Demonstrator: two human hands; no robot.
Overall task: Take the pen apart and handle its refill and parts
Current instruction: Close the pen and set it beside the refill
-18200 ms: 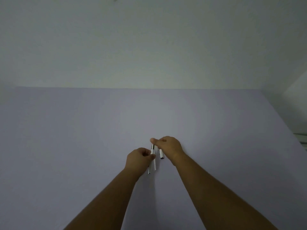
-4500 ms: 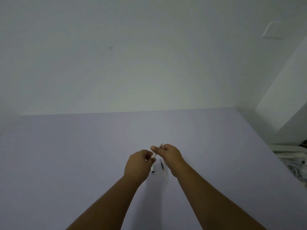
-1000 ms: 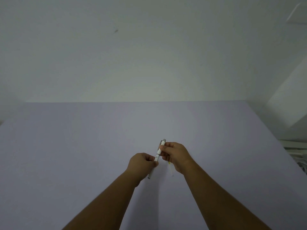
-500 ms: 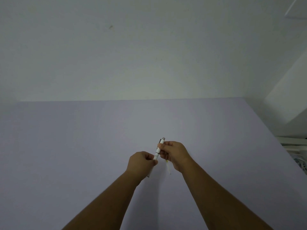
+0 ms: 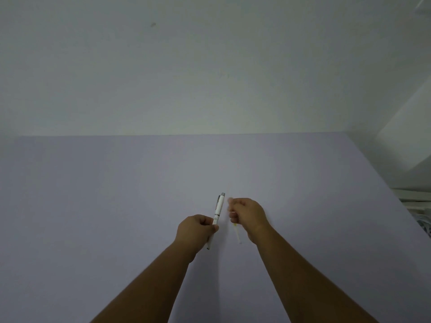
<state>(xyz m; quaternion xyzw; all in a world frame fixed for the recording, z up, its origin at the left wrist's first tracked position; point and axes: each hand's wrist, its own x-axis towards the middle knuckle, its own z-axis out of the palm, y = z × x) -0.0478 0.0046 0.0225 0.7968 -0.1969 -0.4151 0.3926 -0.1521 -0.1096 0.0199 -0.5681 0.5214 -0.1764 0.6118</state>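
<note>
The left hand (image 5: 197, 231) was closed around the white pen (image 5: 216, 217), pinching it near mid-length between thumb and fingers. The clicker end with its clip stood up and away above that fist, tilted slightly right, and the writing tip poked out below the hand. The pen looked whole here, its barrel unbroken.

The right hand (image 5: 248, 214) sat just beside it, apart from the pen, curled loosely into a fist. Blur hid what its fingertips gripped. A thin pale refill (image 5: 236, 234) showed under that hand, slanting down toward the wrist; I could not tell whether the fingers held its upper end or whether it lay on the lavender table (image 5: 93, 194) below them.

Judged from this, both pieces would be very light and stiff. The pen's smooth plastic body would likely be slick, so a firm pinch at the barrel's middle, as the left hand had, seemed right, with the other hand taking the tip section to unscrew it. The refill appeared far slimmer and would probably flex or kink if pressed sideways, so it should be held lightly near its upper end, between 2 fingertips, clear of the inked point
</note>
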